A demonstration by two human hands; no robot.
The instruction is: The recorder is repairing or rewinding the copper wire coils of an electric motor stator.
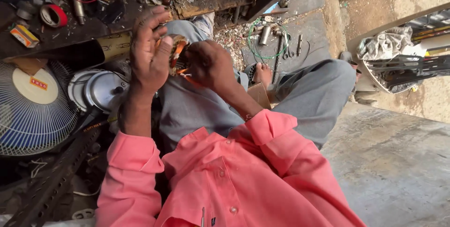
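Just above frame centre, over the lap, both hands hold a round copper-wound motor coil (177, 56). The left hand (149, 56) cups its left side, fingers spread and upright. The right hand (210, 65) closes on its right edge. The coil's axis direction is unclear. A fan guard (33, 109) lies at left.

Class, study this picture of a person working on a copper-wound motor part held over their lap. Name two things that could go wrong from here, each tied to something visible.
1. The wound motor part is held in the air between the left hand and right hand; if the grip slips, it may drop onto the lap.
2. A bare foot rests beside loose metal tools and green wire on the ground; it might get cut or snagged.
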